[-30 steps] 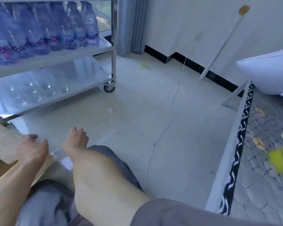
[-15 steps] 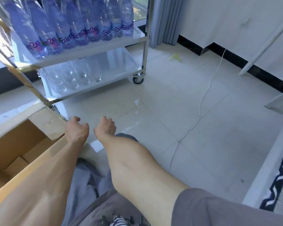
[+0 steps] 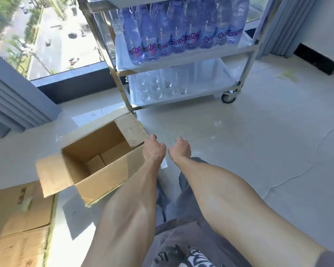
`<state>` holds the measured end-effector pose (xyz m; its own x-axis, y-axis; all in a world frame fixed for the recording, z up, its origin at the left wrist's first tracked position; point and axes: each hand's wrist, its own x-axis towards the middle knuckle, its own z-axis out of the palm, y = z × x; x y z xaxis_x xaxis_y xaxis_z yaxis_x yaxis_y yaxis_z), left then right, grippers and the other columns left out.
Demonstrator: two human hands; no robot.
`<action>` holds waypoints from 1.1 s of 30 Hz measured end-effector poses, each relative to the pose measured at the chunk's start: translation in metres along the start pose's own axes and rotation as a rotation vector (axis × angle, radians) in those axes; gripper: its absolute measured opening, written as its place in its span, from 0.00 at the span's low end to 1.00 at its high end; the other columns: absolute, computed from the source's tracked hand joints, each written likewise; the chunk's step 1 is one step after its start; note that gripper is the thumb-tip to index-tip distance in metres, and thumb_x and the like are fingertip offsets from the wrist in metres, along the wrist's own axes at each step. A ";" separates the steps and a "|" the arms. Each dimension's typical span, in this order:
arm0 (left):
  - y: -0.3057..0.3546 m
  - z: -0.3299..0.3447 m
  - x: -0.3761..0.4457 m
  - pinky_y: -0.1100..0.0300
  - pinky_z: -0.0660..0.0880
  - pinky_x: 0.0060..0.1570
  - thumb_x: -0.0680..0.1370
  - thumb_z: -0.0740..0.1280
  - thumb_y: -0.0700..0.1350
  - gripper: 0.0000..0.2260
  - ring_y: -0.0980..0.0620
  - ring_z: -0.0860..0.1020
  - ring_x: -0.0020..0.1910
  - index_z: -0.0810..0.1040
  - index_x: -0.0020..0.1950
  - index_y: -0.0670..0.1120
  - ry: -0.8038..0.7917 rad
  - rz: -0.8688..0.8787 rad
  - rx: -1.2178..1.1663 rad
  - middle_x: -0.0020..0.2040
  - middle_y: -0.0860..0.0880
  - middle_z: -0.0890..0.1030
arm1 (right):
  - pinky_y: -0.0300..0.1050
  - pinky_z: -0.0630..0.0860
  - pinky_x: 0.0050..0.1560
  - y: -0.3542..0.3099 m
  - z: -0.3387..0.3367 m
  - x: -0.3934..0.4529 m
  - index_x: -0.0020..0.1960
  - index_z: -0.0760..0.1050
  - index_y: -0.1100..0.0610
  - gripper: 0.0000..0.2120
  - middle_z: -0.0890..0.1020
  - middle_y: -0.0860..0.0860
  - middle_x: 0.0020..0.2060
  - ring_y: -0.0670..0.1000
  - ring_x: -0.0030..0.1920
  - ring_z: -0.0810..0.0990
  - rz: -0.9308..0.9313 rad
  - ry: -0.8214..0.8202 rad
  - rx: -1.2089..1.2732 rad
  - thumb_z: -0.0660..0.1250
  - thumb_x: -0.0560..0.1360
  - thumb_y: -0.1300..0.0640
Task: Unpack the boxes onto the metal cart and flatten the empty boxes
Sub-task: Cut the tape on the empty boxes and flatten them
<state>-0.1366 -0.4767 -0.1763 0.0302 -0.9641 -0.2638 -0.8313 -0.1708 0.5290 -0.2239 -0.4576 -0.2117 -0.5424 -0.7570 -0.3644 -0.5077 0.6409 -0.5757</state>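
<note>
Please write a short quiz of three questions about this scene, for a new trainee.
1. True or false: the open box has bottles inside.
2. What stands on the cart's lowest shelf? A) glasses B) bottles C) boxes
3. Which hand is nearer the open box?

Key:
1. False; it looks empty.
2. A, glasses; the bottles stand one shelf above.
3. The left hand; the right hand is beside it.

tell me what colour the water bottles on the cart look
The water bottles look blue-violet with magenta lettering, seen in the head view.
</note>
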 end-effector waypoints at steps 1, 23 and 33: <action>-0.003 0.000 0.002 0.52 0.73 0.55 0.76 0.64 0.43 0.16 0.40 0.77 0.58 0.73 0.64 0.44 0.008 -0.008 -0.005 0.59 0.41 0.78 | 0.50 0.74 0.58 -0.001 0.002 -0.001 0.63 0.72 0.58 0.19 0.76 0.58 0.59 0.60 0.61 0.75 -0.009 -0.004 -0.001 0.66 0.72 0.58; -0.068 -0.032 0.033 0.50 0.74 0.59 0.75 0.63 0.43 0.14 0.40 0.75 0.60 0.75 0.60 0.43 0.072 -0.192 -0.080 0.59 0.41 0.75 | 0.51 0.75 0.59 -0.067 0.054 0.003 0.62 0.74 0.59 0.19 0.78 0.60 0.59 0.61 0.60 0.76 -0.166 -0.073 -0.092 0.64 0.71 0.60; -0.135 -0.049 0.052 0.46 0.72 0.59 0.74 0.69 0.49 0.17 0.41 0.71 0.62 0.72 0.61 0.46 0.119 -0.407 -0.159 0.60 0.43 0.72 | 0.50 0.75 0.54 -0.106 0.113 -0.022 0.61 0.76 0.57 0.15 0.77 0.59 0.58 0.61 0.58 0.76 -0.276 -0.159 -0.175 0.62 0.75 0.63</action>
<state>0.0043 -0.5134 -0.2218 0.4081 -0.8273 -0.3861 -0.6433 -0.5607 0.5214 -0.0821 -0.5233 -0.2253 -0.2652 -0.9060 -0.3300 -0.7345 0.4115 -0.5396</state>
